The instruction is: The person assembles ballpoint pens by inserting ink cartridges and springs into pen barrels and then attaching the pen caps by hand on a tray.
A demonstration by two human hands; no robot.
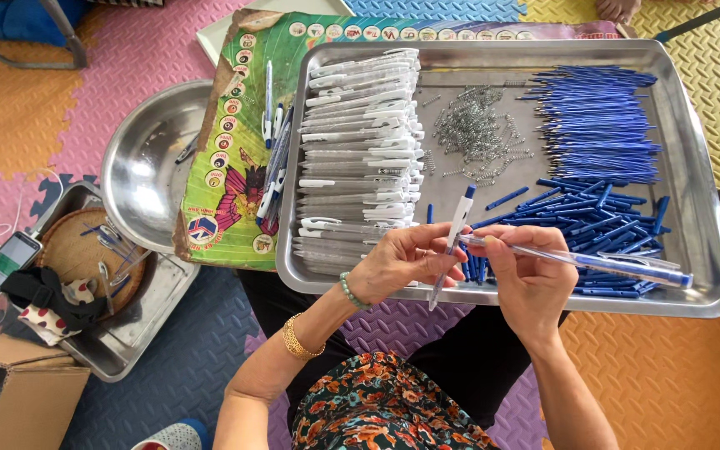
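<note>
Rectangular steel tray (710,250) holds clear pen barrels (360,150), wire springs (472,133), blue refills (597,125); left hand (397,262) pinches white-clipped pen (453,242), right hand (527,279) pinches clear blue-tipped barrel (602,265).

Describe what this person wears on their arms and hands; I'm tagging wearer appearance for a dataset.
Both arms are bare, no sleeves or gloves. The left hand has a green beaded bracelet at the wrist and a gold bangle further up the forearm. The right hand shows no jewellery.
</note>
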